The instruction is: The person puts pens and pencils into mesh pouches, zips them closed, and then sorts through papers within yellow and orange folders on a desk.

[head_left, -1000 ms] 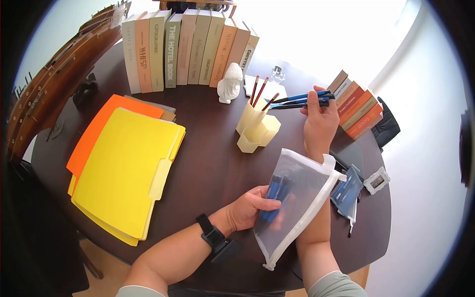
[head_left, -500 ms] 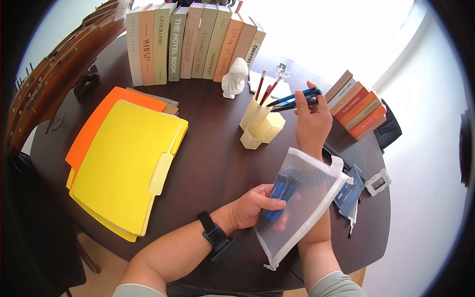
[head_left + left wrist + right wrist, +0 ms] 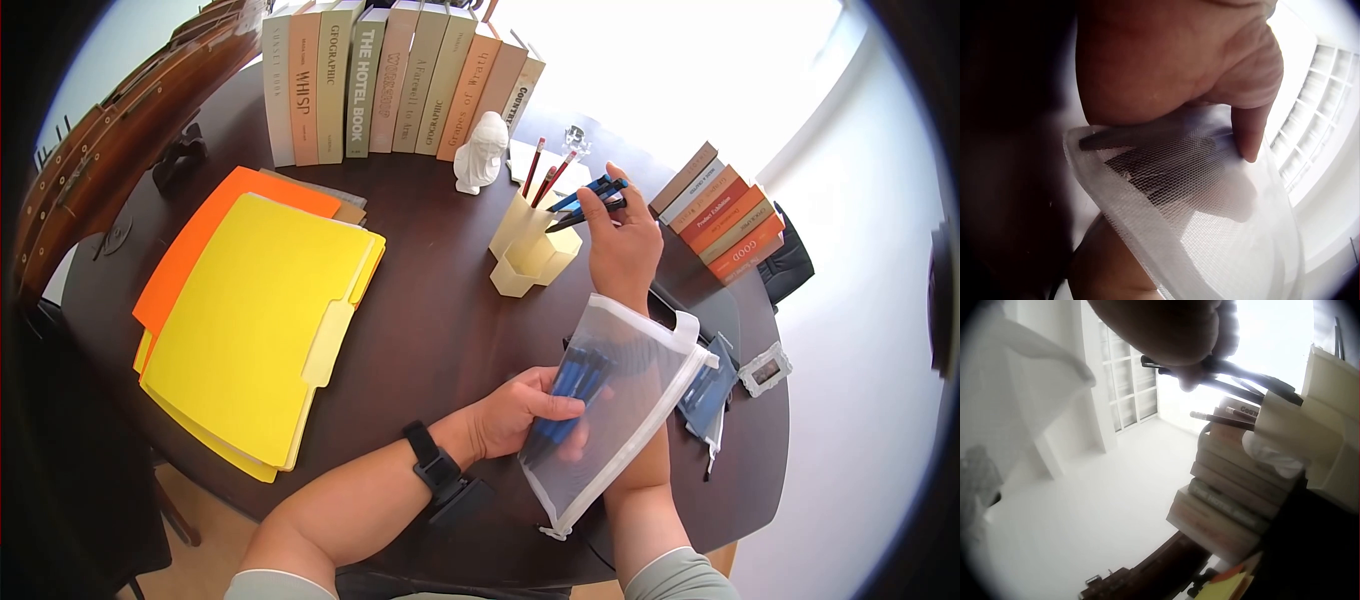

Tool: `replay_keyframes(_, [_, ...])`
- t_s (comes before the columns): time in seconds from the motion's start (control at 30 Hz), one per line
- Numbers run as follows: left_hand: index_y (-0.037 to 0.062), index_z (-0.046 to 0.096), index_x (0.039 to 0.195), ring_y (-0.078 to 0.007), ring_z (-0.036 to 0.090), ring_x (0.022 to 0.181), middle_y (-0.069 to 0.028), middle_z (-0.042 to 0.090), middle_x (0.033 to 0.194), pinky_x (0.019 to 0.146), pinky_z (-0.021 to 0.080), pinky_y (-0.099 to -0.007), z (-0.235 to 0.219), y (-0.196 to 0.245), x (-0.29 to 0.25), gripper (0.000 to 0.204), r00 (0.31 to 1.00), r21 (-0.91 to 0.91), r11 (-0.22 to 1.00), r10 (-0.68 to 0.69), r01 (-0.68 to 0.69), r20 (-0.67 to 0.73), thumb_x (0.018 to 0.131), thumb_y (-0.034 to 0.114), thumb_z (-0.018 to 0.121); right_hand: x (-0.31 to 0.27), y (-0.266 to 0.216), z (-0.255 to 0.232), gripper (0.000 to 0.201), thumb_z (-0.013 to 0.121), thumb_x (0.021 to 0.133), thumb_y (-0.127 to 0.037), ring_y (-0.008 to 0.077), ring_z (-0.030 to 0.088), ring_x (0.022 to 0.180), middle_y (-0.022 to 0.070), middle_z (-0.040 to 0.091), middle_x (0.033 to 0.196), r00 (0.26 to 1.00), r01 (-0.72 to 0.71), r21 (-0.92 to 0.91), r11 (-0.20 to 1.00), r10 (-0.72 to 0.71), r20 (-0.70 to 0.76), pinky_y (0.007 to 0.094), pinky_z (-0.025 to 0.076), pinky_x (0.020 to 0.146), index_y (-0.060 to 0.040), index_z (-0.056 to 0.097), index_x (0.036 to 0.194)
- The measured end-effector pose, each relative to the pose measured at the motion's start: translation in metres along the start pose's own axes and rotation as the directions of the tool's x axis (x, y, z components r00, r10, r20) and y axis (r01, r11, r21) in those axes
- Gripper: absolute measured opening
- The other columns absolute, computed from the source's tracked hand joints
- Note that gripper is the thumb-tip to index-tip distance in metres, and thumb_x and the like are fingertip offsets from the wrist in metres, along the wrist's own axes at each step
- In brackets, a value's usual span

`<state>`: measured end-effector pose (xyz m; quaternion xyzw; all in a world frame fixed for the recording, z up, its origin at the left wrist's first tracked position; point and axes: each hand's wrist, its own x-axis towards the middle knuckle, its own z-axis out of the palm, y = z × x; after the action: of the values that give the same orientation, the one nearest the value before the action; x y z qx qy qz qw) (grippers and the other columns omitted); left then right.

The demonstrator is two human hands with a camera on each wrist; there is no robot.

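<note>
My left hand (image 3: 512, 412) grips a white mesh zip pouch (image 3: 640, 365), with its thumb across the front. Several blue pens (image 3: 578, 378) show through the mesh beneath that thumb. In the left wrist view the pouch (image 3: 1210, 181) hangs from the hand, and the pens look dark inside. My right hand (image 3: 624, 252) pinches several blue and black pens (image 3: 585, 203), held tilted with their lower ends at the cream pen holder (image 3: 520, 262). Red pencils (image 3: 546, 182) stand in its tall compartment. The right wrist view shows the held pens (image 3: 1241, 378) reaching toward the holder (image 3: 1310, 425).
Yellow folders (image 3: 255, 340) lie over an orange folder (image 3: 180, 255) at left. Behind stand a row of books (image 3: 395, 85) and a white bust (image 3: 482, 155). At right are more books (image 3: 720, 215), a blue pouch (image 3: 708, 390) and a small picture frame (image 3: 766, 370).
My right hand has moved left toward the pen holder, and the pens now tilt more steeply at its tall compartment. The left hand keeps its grip on the mesh pouch.
</note>
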<state>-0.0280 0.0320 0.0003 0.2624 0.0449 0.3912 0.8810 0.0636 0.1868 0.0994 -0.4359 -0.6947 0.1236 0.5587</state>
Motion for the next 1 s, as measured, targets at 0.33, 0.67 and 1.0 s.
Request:
replay_keyframes(0.33, [0.0, 0.06, 0.13, -0.0237, 0.072, 0.071, -0.0155, 0.073, 0.086, 0.08, 0.056, -0.0362, 0.0019, 0.001, -0.0007, 0.043, 1.0, 0.016, 1.0, 0.0, 0.0, -0.02, 0.091, 0.015, 0.069, -0.002, 0.0, 0.0009, 0.05, 0.079, 0.092, -0.033, 0.0129, 0.063, 0.069, 0.0079, 0.073, 0.081, 0.998, -0.042, -0.129, 0.991, 0.047, 0.04, 0.0297, 0.052, 0.067, -0.0035, 0.07, 0.131])
replay_keyframes(0.67, [-0.0019, 0.058, 0.132, -0.0239, 0.072, 0.072, -0.0162, 0.074, 0.086, 0.08, 0.057, -0.0371, 0.0035, 0.0015, -0.0009, 0.045, 1.0, 0.042, 0.999, -0.004, 0.005, -0.018, 0.092, 0.015, 0.067, -0.0035, 0.0006, 0.0043, 0.048, 0.075, 0.095, -0.035, 0.0166, 0.065, 0.071, 0.0106, 0.073, 0.083, 0.997, -0.033, -0.151, 0.988, 0.043, 0.06, 0.0321, 0.052, 0.07, -0.0046, 0.069, 0.132])
replay_keyframes(1.0, [-0.0022, 0.058, 0.132, -0.0244, 0.072, 0.072, -0.0167, 0.074, 0.086, 0.08, 0.057, -0.037, 0.0022, 0.0005, -0.0006, 0.045, 1.0, 0.04, 0.999, -0.004, 0.005, -0.026, 0.092, 0.015, 0.068, -0.0003, -0.003, -0.0015, 0.041, 0.072, 0.098, -0.032, 0.0184, 0.071, 0.077, 0.0115, 0.076, 0.086, 1.0, 0.007, -0.248, 0.969, -0.006, 0.002, 0.0328, 0.054, 0.072, -0.0054, 0.069, 0.129])
